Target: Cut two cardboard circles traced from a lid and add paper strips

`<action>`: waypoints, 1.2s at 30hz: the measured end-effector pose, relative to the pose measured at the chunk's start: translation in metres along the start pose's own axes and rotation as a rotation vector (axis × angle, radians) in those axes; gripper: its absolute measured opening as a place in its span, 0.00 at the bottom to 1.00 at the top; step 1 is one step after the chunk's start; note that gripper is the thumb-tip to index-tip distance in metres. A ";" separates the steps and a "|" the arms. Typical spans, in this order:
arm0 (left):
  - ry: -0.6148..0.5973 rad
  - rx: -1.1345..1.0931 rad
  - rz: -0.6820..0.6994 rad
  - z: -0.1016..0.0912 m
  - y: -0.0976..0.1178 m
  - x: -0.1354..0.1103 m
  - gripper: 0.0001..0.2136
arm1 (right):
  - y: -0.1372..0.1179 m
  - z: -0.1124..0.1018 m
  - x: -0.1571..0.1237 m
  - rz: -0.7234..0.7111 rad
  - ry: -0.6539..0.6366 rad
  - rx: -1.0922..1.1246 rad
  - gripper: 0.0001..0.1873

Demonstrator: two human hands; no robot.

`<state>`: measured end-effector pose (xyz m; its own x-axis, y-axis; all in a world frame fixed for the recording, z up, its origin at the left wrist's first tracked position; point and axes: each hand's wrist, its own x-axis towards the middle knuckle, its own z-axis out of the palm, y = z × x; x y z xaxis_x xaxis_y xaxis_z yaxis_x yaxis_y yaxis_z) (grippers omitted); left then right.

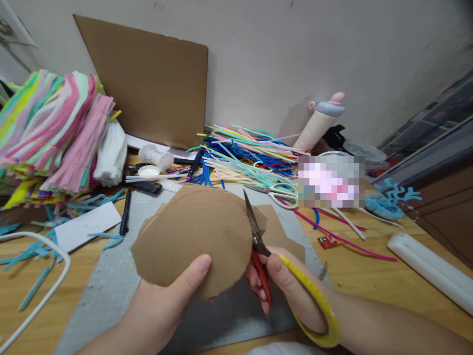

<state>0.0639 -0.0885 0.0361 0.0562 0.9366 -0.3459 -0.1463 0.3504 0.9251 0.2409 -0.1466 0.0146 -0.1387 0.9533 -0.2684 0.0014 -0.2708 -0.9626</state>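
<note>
A piece of brown cardboard [195, 231], cut roughly round with an angular left side, is held up over the grey cutting mat [99, 296]. My left hand [166, 301] grips its lower edge, thumb on the front and fingers hidden behind. In my right hand [291, 281] is a pair of scissors [256, 234] with dark blades and a red and yellow handle. One blade shows along the right edge of the cardboard; the other is mostly hidden. More cardboard [284, 227] lies on the mat behind the scissors.
Bundled colourful pipe cleaners [55, 133] are piled at left, with loose ones [247, 153] at the back. White-handled scissors [284, 194] lie behind the cardboard. A cardboard sheet [155, 84] leans on the wall near a white bottle [318, 123]. A white cable [64, 271] loops at left.
</note>
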 end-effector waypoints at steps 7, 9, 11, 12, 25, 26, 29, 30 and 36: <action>0.026 0.012 0.052 -0.002 0.000 0.002 0.32 | -0.002 -0.004 -0.001 0.018 -0.020 -0.046 0.38; 0.016 -0.007 0.038 -0.002 0.000 0.002 0.32 | -0.005 -0.005 -0.001 0.015 -0.023 -0.050 0.38; 0.006 -0.024 0.031 -0.001 0.002 0.001 0.32 | -0.008 -0.005 -0.001 0.009 -0.029 -0.060 0.37; 0.009 -0.028 0.036 0.000 0.002 0.001 0.31 | -0.009 -0.005 -0.001 0.008 -0.033 -0.064 0.37; 0.018 0.024 0.018 -0.007 0.001 0.005 0.32 | -0.005 -0.017 -0.002 -0.120 -0.092 -0.124 0.37; 0.010 0.038 0.018 -0.007 0.000 0.005 0.32 | -0.005 -0.018 -0.002 -0.134 -0.099 -0.132 0.37; -0.014 0.062 0.014 -0.008 0.000 0.005 0.33 | -0.007 -0.019 -0.003 -0.156 -0.132 -0.182 0.36; -0.024 0.061 0.008 -0.008 0.001 0.004 0.33 | -0.008 -0.020 -0.003 -0.157 -0.142 -0.204 0.36; -0.012 0.026 -0.005 -0.004 0.003 0.003 0.37 | -0.013 -0.019 -0.001 -0.281 -0.145 -0.321 0.35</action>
<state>0.0593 -0.0846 0.0372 0.0683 0.9347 -0.3489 -0.1202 0.3548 0.9272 0.2597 -0.1414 0.0265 -0.3150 0.9491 -0.0089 0.2473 0.0730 -0.9662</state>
